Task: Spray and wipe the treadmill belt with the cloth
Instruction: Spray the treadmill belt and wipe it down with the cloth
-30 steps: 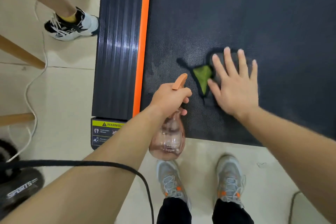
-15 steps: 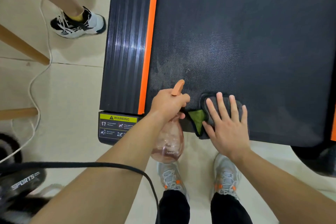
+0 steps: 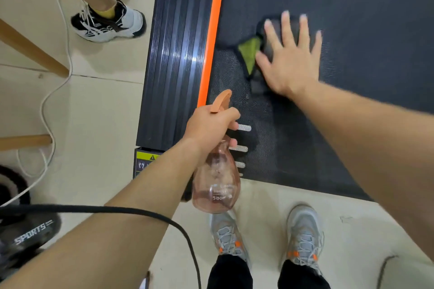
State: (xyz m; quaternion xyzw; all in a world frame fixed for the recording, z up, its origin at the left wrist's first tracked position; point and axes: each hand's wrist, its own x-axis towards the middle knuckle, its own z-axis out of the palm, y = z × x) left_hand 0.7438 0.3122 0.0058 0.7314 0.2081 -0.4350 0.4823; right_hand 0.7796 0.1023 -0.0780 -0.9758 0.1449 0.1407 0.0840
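Found right hand (image 3: 290, 61) laid flat, fingers straight and spread, pressing down on cloth (image 3: 249, 50), with no curl round it. Fingertips blurred. Noted cloth as soft dark grey fabric, crumpled, with one bright green triangular corner turned out beside the thumb and a dark fold trailing below the heel of the palm. Located cloth on treadmill belt (image 3: 364, 7), directly under that palm, near the belt's left edge. Recorded belt as matte black with a fine pebbled grain, paler and speckled between the two hands.

Found left hand (image 3: 207, 125) wrapped round the neck of spray bottle (image 3: 217, 185), fingers curled, with orange plastic spray head (image 3: 220, 101) jutting above the fist. Noted bottle body as translucent pink plastic, bulbous, hanging below the fist over the belt's near end, apart from the cloth. Beside the knuckles, short white dashes (image 3: 244, 128) printed on the belt.

Left of the gripping fist:
- glossy orange strip (image 3: 211, 37)
- ribbed black side rail (image 3: 178, 54)
- yellow warning label (image 3: 144, 158) at the rail's near corner, partly hidden by the forearm

Below both hands:
- beige floor tiles (image 3: 105, 112)
- grey mesh shoes (image 3: 226, 237) with orange accents

Further left:
- black cable (image 3: 131, 210) crossing the left forearm
- white cable (image 3: 44, 105)
- wooden legs (image 3: 30, 51)
- a second person's black-and-white sneaker (image 3: 110, 23)
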